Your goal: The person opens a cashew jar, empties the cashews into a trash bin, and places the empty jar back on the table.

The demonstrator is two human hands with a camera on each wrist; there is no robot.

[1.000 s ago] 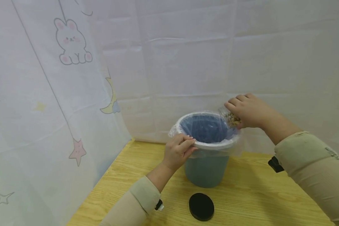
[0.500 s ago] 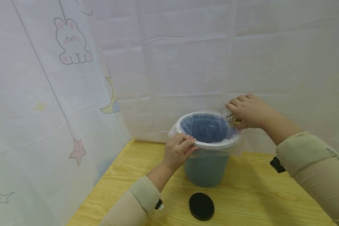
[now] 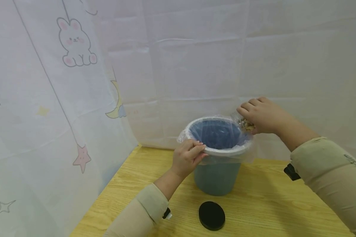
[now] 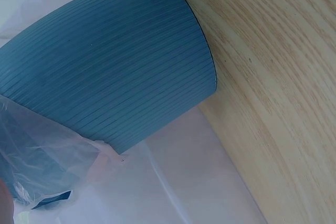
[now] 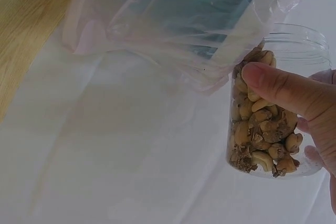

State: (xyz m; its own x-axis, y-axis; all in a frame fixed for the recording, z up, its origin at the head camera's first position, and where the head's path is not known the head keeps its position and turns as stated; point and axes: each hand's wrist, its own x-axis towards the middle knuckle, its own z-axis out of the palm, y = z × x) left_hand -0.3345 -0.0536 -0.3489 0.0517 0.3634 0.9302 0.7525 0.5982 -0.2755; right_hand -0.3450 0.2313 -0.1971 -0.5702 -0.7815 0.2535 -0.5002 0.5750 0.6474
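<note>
A blue trash bin (image 3: 216,177) with a white rim and a clear plastic liner (image 5: 157,30) stands on the table. My left hand (image 3: 187,157) grips the near-left part of its rim, thumb below and fingers over the edge. With my right hand (image 3: 264,115) I hold a clear jar (image 5: 262,124) tilted at the bin's right rim, its mouth toward the bin. Cashew nuts (image 5: 268,129) with brown skins lie along the jar's lower side. On the table in front of the bin lies a round black lid (image 3: 211,215). The left wrist view shows mostly the bin's ribbed wall (image 4: 110,51).
The yellow wood-grain table (image 3: 160,174) ends at a pale curtain (image 3: 195,65) behind the bin. Another curtain with a rabbit print (image 3: 77,46) hangs on the left, along the table's left edge.
Between the first two frames the right hand and jar shift very slightly to the right. The left hand keeps its place on the rim.
</note>
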